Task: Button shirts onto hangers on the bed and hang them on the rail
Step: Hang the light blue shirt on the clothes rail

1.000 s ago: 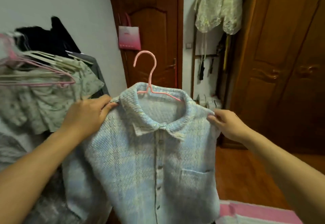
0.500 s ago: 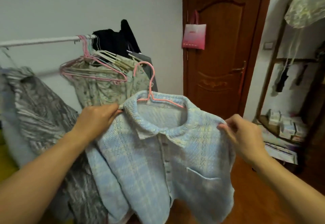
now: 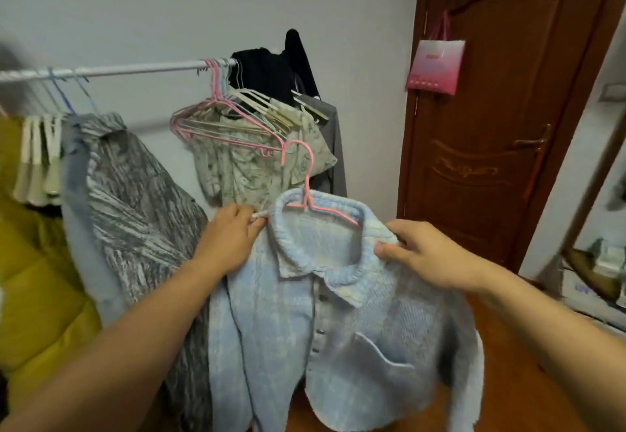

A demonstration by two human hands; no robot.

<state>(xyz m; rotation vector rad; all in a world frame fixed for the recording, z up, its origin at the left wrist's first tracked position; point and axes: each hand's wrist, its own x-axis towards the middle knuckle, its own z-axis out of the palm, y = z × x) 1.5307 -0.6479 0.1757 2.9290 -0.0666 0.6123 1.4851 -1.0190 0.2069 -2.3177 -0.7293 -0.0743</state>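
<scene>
Buttoned blue shirt [image 3: 355,323] on pink hanger [image 3: 306,191], pinched at shoulders by left hand [image 3: 233,231] and right hand [image 3: 426,255], centre frame; not yet hooked on rail [image 3: 111,70], upper left.

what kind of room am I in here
Probably a bedroom or dressing corner at home: a white clothes rail hung with shirts, a wooden door, and a wood floor.
</scene>
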